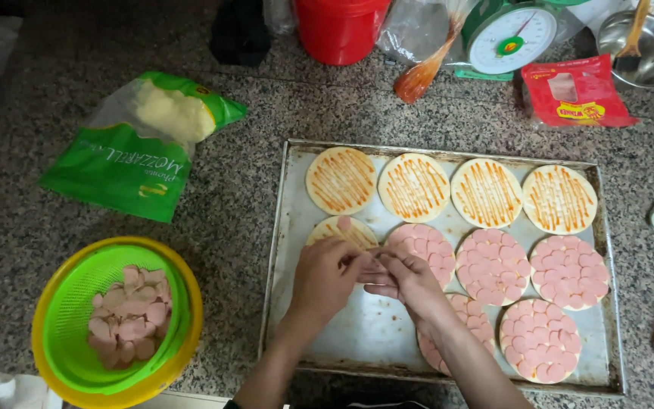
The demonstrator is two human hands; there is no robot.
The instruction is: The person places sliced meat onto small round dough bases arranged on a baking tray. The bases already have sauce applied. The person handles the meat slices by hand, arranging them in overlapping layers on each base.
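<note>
A metal baking tray [357,333] holds several small round pizza bases. The back row [415,187] carries only orange sauce stripes; the bases at the right [493,266] are covered with pink sausage slices. My left hand [325,279] and my right hand [409,282] meet over the middle-left base [341,229], which has one sausage slice on it. Both hands pinch sausage slices [373,270] between their fingertips. My right forearm hides part of a front-row base.
A green colander in a yellow bowl [77,318] with sausage slices sits at the left. A green cheese bag [126,159], red bucket [340,29], kitchen scale [510,34], red packet [575,92], sauce brush [419,77] and steel bowl [645,49] lie behind the tray.
</note>
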